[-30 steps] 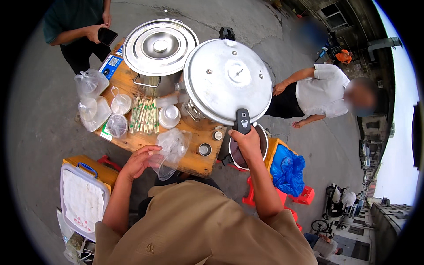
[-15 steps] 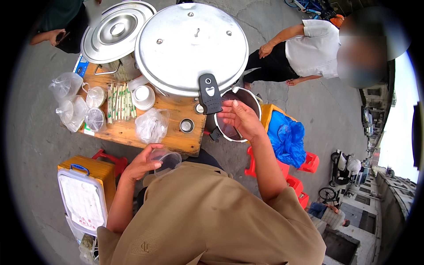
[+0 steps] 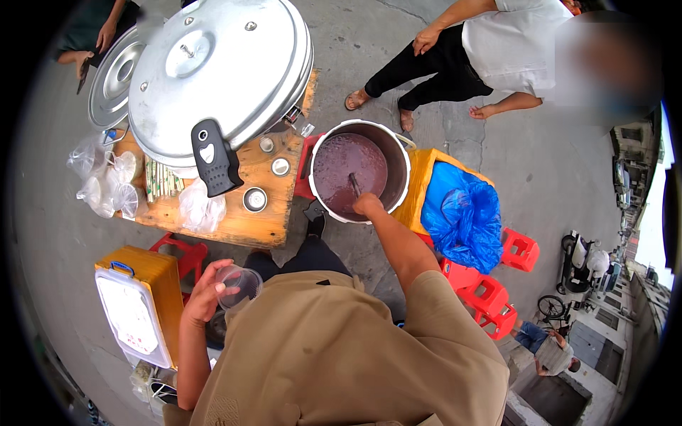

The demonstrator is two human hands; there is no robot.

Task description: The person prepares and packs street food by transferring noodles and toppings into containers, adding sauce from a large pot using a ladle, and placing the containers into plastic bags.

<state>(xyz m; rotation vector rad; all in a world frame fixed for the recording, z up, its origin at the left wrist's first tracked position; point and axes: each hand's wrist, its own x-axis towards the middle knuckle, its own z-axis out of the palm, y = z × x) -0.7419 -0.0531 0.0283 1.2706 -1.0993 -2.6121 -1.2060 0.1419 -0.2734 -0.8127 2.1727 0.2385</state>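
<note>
My left hand (image 3: pixel 207 291) holds a clear plastic cup (image 3: pixel 240 284) close to my chest, its mouth facing up. My right hand (image 3: pixel 368 205) reaches over the near rim of a steel pot (image 3: pixel 398 153) filled with dark purple-brown liquid and grips the handle of a ladle (image 3: pixel 354 185) that dips into it. The pot stands on the ground to the right of a low wooden table (image 3: pixel 245 216).
Two large round metal lids (image 3: pixel 213 67) with a black handle (image 3: pixel 213 157) cover the table's far part. Small metal cups, bagged plastic cups (image 3: pixel 106 181) and straws lie on it. An orange box with a blue bag (image 3: pixel 462 213), red stools (image 3: pixel 490 298), a yellow crate (image 3: pixel 138 302) and a crouching person (image 3: pixel 483 50) are nearby.
My right hand has let go of the big lid's black handle and dropped into the open pot onto the ladle. My left hand has lifted the plastic cup nearer my chest.
</note>
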